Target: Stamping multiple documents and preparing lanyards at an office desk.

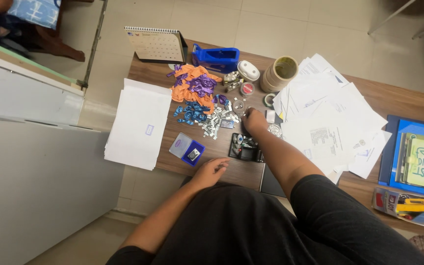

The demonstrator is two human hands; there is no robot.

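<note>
My right hand [254,120] reaches forward over the wooden desk [231,172], fingers curled down beside a scatter of small silver clips [217,122]; whether it pinches one I cannot tell. My left hand [213,169] rests at the desk's near edge, fingers loosely apart, holding nothing, just right of a small blue box [190,152] with its clear lid off. A black tray of small parts [245,148] lies under my right forearm.
Orange, purple and blue ribbons [194,88] lie behind the clips. A stack of white paper [138,122] overhangs the left edge. Loose sheets [330,118] cover the right. Tape rolls [279,73], a blue dispenser [216,58] and a desk calendar [155,44] stand at the back.
</note>
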